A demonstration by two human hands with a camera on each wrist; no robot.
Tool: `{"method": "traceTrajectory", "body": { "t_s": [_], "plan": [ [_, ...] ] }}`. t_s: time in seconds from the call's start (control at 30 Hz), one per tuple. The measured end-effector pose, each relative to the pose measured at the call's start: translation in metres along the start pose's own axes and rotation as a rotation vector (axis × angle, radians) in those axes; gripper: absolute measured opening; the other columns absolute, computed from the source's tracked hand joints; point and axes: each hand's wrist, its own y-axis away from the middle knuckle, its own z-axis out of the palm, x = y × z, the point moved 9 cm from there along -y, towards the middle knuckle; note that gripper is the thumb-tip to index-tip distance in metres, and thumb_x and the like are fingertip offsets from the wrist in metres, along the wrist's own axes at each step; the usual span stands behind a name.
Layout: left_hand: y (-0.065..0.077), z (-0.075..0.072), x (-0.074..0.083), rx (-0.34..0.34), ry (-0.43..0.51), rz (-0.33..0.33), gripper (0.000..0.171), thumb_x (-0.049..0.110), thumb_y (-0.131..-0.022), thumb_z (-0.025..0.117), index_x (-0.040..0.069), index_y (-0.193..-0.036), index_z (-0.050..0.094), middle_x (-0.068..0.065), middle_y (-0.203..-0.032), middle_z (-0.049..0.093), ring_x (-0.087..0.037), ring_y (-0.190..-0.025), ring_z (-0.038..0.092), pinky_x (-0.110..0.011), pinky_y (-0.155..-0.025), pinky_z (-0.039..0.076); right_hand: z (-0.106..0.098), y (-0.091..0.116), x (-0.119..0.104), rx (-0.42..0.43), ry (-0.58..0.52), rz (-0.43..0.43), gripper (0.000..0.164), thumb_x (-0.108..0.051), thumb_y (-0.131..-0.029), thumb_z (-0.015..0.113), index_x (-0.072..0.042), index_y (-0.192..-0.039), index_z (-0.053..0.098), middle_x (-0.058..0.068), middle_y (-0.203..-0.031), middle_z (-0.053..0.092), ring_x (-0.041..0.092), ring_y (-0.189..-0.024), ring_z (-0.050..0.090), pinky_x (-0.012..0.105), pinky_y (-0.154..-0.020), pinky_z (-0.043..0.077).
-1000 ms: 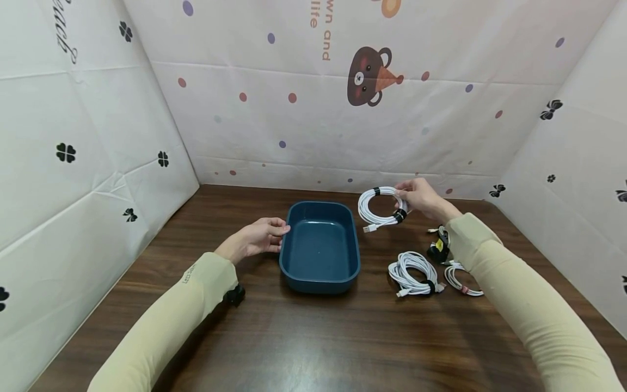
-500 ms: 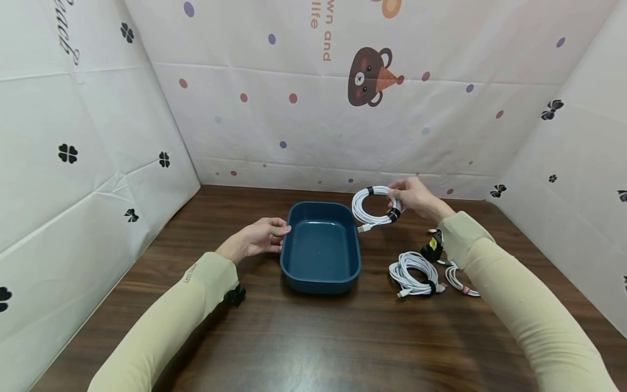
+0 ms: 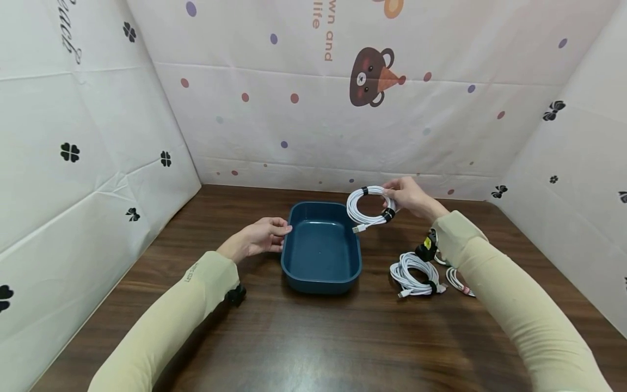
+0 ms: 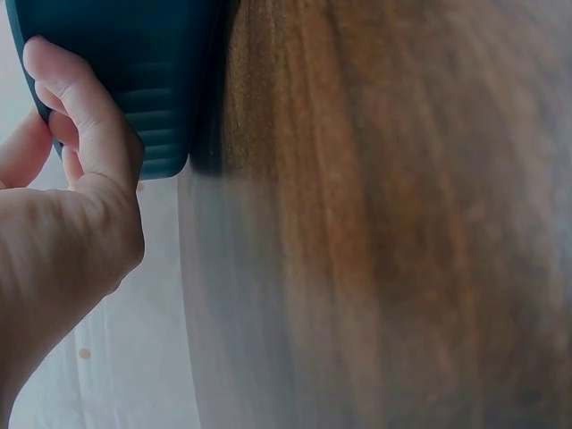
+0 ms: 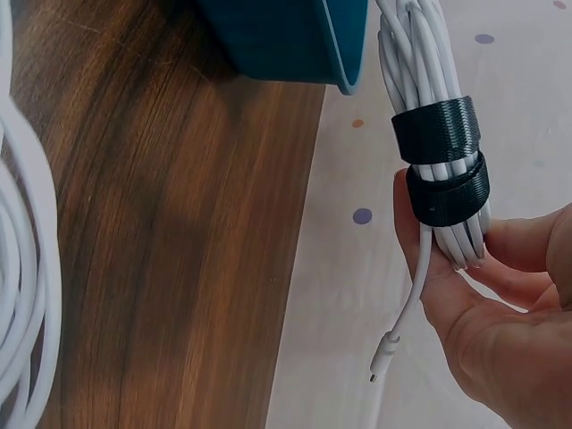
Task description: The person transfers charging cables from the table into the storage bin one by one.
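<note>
My left hand [image 3: 257, 238] pinches the left rim of a dark blue plastic tub [image 3: 320, 253], which stands on the table. In the left wrist view, thumb and fingers [image 4: 92, 112] lie on either side of that rim. To the right, my right hand [image 3: 411, 197] holds up a coiled white cable [image 3: 354, 209] bound with black straps. The coil hangs above the table, overlapping the tub's back right rim in the head view, with a USB plug [image 3: 359, 228] pointing down. In the right wrist view, a thin white connector [image 5: 382, 356] dangles beside the fingers.
A second white cable coil [image 3: 400, 270] with a black tie lies right of the tub. Beyond it a thinner white cable [image 3: 456, 280] with a reddish tie is partly behind the right sleeve [image 3: 495, 277]. Printed white sheets [image 3: 313, 125] wall in the back and sides.
My right hand has carried the coiled cable leftward, from beside the tub to its right rim. The left hand keeps its grip on the tub, which stays in place.
</note>
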Motion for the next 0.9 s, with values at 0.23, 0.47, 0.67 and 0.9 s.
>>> {"method": "traceTrajectory", "body": {
  "t_s": [0.23, 0.47, 0.67, 0.9],
  "plan": [
    [-0.001, 0.0, 0.0, 0.0, -0.007, 0.0, 0.007, 0.017, -0.099, 0.054, 0.011, -0.101, 0.05, -0.004, -0.083, 0.057, -0.017, -0.072, 0.053, -0.029, -0.067, 0.053, 0.004, -0.001, -0.004, 0.003, 0.018, 0.0, 0.037, -0.007, -0.103, 0.041, 0.016, -0.132, 0.042, 0.004, -0.084, 0.06, 0.006, -0.066, 0.063, 0.022, -0.059, 0.054],
    [0.001, 0.001, 0.001, 0.0, -0.01, 0.004, 0.008, 0.017, -0.099, 0.055, 0.011, -0.101, 0.051, -0.005, -0.083, 0.058, -0.017, -0.071, 0.054, -0.029, -0.067, 0.053, 0.01, -0.004, -0.007, 0.0, -0.009, -0.006, 0.037, -0.007, -0.102, 0.042, 0.017, -0.131, 0.042, 0.005, -0.084, 0.06, 0.006, -0.064, 0.062, 0.022, -0.058, 0.054],
    [0.0, 0.0, 0.001, 0.005, -0.014, 0.006, 0.007, 0.017, -0.099, 0.054, 0.011, -0.101, 0.051, -0.004, -0.082, 0.057, -0.017, -0.071, 0.053, -0.029, -0.067, 0.053, 0.016, -0.007, -0.009, -0.003, -0.006, -0.017, 0.036, -0.007, -0.102, 0.042, 0.016, -0.13, 0.044, 0.006, -0.086, 0.06, 0.007, -0.065, 0.062, 0.022, -0.058, 0.054],
    [-0.003, -0.002, -0.001, 0.019, -0.004, -0.007, 0.006, 0.017, -0.099, 0.054, 0.011, -0.1, 0.052, -0.005, -0.084, 0.056, -0.018, -0.073, 0.053, -0.029, -0.067, 0.053, 0.022, -0.012, -0.01, -0.004, -0.005, -0.014, 0.035, -0.007, -0.102, 0.042, 0.016, -0.129, 0.045, 0.008, -0.086, 0.059, 0.012, -0.069, 0.064, 0.023, -0.058, 0.054]
  ]
}}
